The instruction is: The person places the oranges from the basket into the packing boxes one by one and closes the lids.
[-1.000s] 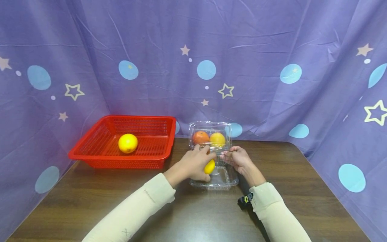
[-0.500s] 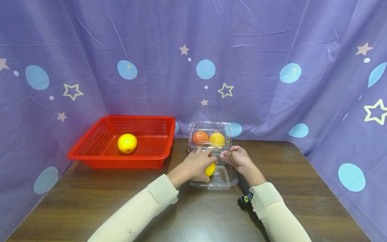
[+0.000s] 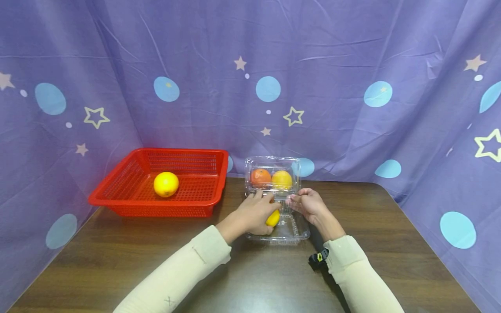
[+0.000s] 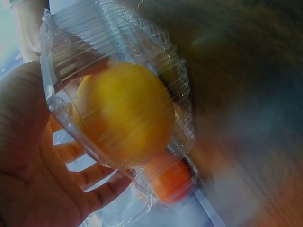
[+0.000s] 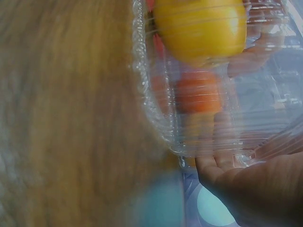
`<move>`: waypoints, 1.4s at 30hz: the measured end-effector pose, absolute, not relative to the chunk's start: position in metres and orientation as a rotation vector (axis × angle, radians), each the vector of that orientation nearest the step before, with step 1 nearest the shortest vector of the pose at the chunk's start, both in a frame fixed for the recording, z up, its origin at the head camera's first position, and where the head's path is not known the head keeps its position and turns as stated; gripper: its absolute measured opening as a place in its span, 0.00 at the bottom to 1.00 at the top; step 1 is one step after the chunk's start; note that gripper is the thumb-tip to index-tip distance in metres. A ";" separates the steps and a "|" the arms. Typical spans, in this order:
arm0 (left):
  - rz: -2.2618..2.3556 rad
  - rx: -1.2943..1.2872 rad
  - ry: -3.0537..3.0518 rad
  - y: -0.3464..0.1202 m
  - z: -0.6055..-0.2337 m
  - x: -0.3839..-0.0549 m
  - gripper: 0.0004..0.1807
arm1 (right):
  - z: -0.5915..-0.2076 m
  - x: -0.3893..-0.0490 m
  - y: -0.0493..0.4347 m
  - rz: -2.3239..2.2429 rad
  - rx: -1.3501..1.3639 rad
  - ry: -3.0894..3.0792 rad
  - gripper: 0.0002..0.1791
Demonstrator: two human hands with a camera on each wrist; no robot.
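Observation:
A clear plastic clamshell box lies on the table, its lid raised at the back. My left hand grips a round yellow fruit over the box's tray; in the left wrist view this yellow fruit shows through the clear wall, with thumb and fingers around it. My right hand pinches the box's right side near the hinge with thumb and fingertips. Through the clear lid show an orange fruit and another yellow fruit; whether they sit in the lid or behind it I cannot tell.
To the left stands a red perforated basket with one yellow fruit in it. The brown wooden table ends at a purple curtain at the back. A black strap device sits by the right cuff.
The left hand has shifted slightly to the right and lower with the yellow fruit. The right hand keeps its place on the box.

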State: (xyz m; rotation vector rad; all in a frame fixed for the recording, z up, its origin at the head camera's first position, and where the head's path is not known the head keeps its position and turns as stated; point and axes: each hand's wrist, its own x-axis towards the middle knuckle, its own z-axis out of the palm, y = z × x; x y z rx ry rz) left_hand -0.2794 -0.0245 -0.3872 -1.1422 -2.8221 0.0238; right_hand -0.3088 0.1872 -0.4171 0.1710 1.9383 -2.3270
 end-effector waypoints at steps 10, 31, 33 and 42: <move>0.005 -1.146 -2.832 -0.039 -0.369 -0.281 0.33 | -0.419 -0.312 0.188 -2.347 0.178 1.895 0.11; 0.094 -0.832 -2.779 -0.154 -0.324 -0.311 0.22 | -0.419 -0.311 0.188 -2.337 0.188 1.921 0.11; 0.080 -0.778 -2.810 -0.168 -0.319 -0.315 0.24 | -0.419 -0.311 0.188 -2.337 0.186 1.922 0.11; 0.058 -0.599 -2.927 -0.216 -0.315 -0.332 0.28 | -0.420 -0.313 0.189 -2.348 0.180 1.898 0.11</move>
